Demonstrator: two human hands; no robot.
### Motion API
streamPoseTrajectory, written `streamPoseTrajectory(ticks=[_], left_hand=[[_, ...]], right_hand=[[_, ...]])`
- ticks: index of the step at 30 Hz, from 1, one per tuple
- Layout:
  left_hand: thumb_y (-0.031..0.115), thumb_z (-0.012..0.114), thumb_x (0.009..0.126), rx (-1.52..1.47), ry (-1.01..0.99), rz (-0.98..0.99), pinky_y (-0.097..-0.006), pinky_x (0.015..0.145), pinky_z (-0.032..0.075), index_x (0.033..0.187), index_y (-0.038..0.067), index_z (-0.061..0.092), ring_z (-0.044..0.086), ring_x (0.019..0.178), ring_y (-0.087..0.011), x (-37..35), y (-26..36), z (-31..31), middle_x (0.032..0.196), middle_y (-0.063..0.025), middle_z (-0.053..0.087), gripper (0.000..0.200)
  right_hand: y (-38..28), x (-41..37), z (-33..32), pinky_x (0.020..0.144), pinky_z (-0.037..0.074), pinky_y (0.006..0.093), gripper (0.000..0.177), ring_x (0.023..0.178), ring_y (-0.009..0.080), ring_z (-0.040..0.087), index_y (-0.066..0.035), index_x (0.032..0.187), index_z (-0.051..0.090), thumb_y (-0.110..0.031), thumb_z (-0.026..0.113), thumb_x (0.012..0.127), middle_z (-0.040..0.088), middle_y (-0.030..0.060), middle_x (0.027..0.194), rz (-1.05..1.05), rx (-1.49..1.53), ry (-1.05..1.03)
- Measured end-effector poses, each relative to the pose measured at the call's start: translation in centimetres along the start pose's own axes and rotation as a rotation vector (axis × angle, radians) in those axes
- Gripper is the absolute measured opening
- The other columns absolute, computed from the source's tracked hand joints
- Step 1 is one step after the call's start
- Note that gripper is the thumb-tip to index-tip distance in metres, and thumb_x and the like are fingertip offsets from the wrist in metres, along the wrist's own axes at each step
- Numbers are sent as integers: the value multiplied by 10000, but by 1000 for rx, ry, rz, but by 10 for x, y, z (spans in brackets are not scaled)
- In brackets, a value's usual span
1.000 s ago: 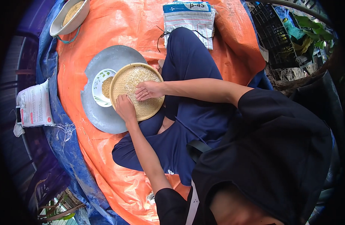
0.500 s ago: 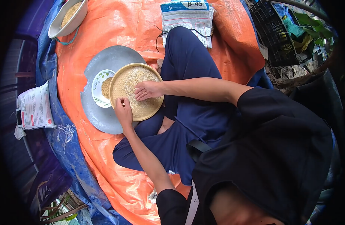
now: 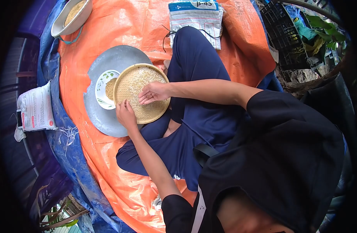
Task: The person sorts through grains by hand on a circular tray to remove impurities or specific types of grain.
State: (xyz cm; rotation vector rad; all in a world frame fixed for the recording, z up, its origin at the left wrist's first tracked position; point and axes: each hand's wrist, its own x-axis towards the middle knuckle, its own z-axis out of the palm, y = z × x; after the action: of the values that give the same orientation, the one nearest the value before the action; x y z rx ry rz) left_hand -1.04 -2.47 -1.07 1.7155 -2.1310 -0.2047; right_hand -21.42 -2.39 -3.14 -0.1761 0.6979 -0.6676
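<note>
A round woven tray (image 3: 154, 117) with a raised rim lies against my folded legs, pale grains (image 3: 141, 75) spread over its bottom. Over the middle of it my right hand (image 3: 153, 92) is open, palm turned up, fingers stretched; small brown specks seem to lie on the palm. My left hand (image 3: 126, 114) crosses the tray's near-left rim with its fingertips pinched together above the grains. What they pinch is too small to make out. Partly behind the tray, a white bowl with a green leaf pattern (image 3: 103, 101) holds brown grain (image 3: 110, 88).
Under the bowl is a large grey round sheet (image 3: 95, 116) with a broken edge. An orange tarp (image 3: 108, 23) covers the ground over a blue one (image 3: 66, 149). Also around are a white basin of grain (image 3: 80, 23), folded sacks (image 3: 192, 17), a printed bag (image 3: 37, 108) and a black crate (image 3: 279, 35).
My left hand has shifted slightly, its fingertips a little further over the tray. My right hand stays palm up in nearly the same spot. The whole view has moved slightly.
</note>
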Motion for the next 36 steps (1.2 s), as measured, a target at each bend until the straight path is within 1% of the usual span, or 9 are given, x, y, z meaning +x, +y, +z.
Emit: streamPoseTrajectory(ticks=[4,7,10,14,16,19,23,31,36], left_hand=[[172,607,859,101,23,96,-379,753,462,968,85,683,589,869,-255,1,2,5,914,-66,606,159],[174,612,854,155,19,130,-371,752,456,967,107,689,587,866,-240,-1,4,7,907,-50,606,152],[176,615,852,175,19,126,-370,752,454,964,115,691,585,870,-231,-1,5,7,909,-41,607,148],[195,594,866,138,5,100,-382,774,464,973,107,693,593,888,-262,-1,5,6,916,-61,613,171],[192,593,864,127,8,100,-381,777,464,976,107,694,593,890,-265,-1,6,6,921,-64,615,173],[166,605,852,125,28,112,-371,761,455,965,116,688,586,886,-232,-1,5,7,913,-42,608,149],[161,599,853,105,31,107,-374,764,455,961,111,688,587,882,-239,-1,4,7,906,-49,608,148],[157,609,851,56,37,101,-368,753,458,953,105,687,588,872,-244,0,-3,8,895,-52,609,138],[180,623,846,152,51,177,-361,736,449,917,109,682,580,846,-235,2,-2,9,867,-44,602,117]], right_hand=[[1,2,-1,915,523,338,307,1019,258,623,86,1159,509,-133,417,966,599,195,1107,-16,6,-39],[-1,0,1,927,519,340,306,1022,253,622,83,1175,496,-127,427,964,595,191,1118,-18,-2,-56],[-1,0,1,934,516,340,320,1024,248,621,81,1210,465,-121,426,965,588,189,1132,-17,8,-102],[0,0,-1,927,516,325,339,1038,247,621,77,1250,423,-108,414,965,574,194,1168,-40,-16,-164],[0,0,-1,908,522,308,332,1047,248,622,77,1251,424,-87,405,962,572,200,1180,-59,-51,-159],[0,-3,2,882,528,285,329,1061,251,623,77,1256,423,-53,394,954,568,208,1199,-77,-66,-139],[2,-1,0,862,532,269,329,1068,253,624,78,1257,424,-19,390,945,573,210,1196,-99,-124,-155],[-3,-8,5,887,532,295,325,1067,287,621,86,1237,426,-13,380,930,588,215,1152,-78,-107,-127],[-2,-8,5,903,530,308,321,1050,293,626,81,1231,424,-35,397,932,597,208,1124,-46,-90,-115]])
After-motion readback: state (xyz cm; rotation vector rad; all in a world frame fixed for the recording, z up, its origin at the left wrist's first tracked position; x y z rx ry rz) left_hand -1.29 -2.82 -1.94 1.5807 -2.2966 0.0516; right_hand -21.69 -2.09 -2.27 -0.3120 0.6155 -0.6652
